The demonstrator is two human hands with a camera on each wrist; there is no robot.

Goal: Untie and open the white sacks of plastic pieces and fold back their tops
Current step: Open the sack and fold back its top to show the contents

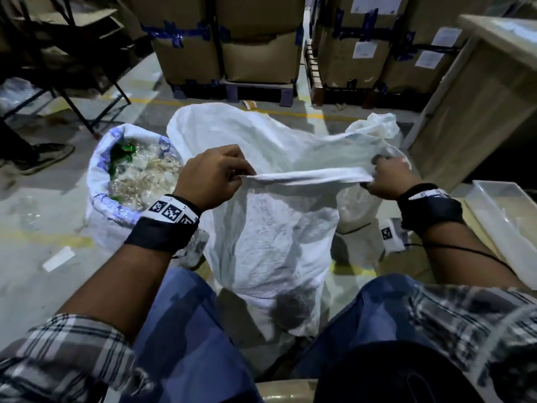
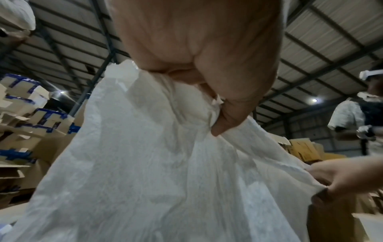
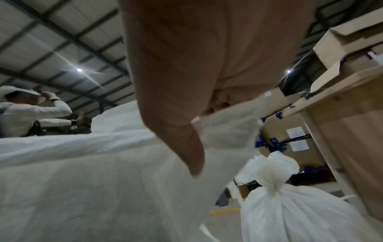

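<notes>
Pinching one white sack's rim (image 1: 305, 177): left grip (image 1: 212, 175), right grip (image 1: 390, 177); three sacks total.

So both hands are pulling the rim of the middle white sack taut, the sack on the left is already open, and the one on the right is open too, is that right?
Not quite. The sack on the right is tied shut at its neck, as the right wrist view shows. The rest holds: left hand and right hand stretch the middle sack's rim, and the left sack stands open.

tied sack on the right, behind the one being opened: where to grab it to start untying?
Grip the tied sack at its knotted neck, coming from above. The fabric gathers into a narrow twist there, with a loose tuft standing upright above it and the full body bulging below. Both the left hand and right hand currently grip the middle sack.
</notes>
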